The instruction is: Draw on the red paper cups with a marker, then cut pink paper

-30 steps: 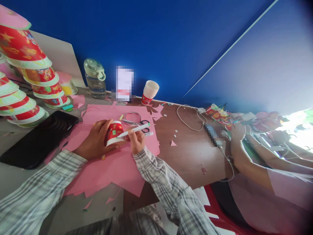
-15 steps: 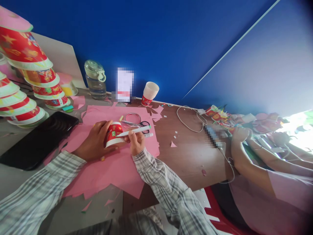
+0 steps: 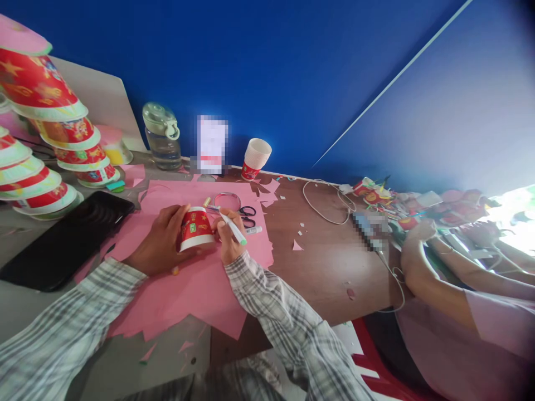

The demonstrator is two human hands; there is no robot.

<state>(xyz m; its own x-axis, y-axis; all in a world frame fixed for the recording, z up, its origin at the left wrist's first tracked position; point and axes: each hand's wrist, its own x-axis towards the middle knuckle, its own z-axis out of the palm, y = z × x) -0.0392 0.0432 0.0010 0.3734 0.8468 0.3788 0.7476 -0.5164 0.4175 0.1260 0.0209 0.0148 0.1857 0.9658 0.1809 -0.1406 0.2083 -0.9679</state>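
Observation:
My left hand (image 3: 164, 239) is wrapped round the left side of a red paper cup (image 3: 195, 229), which is upside down with its white rim toward me. On the cup's right side my right hand (image 3: 229, 236) grips a white marker (image 3: 234, 228) with a green end. The marker's green end points down toward my wrist, and fingers cover part of its length. Beneath both hands lie pink paper sheets (image 3: 184, 298). Just beyond the right hand are black-handled scissors (image 3: 248, 211), a tape roll (image 3: 228, 197) and a clear marker cap or tube (image 3: 253, 229).
Stacked red cups (image 3: 67, 133) rise at the left, near a black phone (image 3: 71, 239). A water bottle (image 3: 163, 136) and nested white-and-red cups (image 3: 256, 159) stand along the blue wall. A white cable (image 3: 321, 217) and another person's arms (image 3: 422, 262) are on the right.
The marker in my right hand has swung from lying nearly level across the cup to slanting down to the right. My left hand still holds the cup. The other person's arms shifted slightly right.

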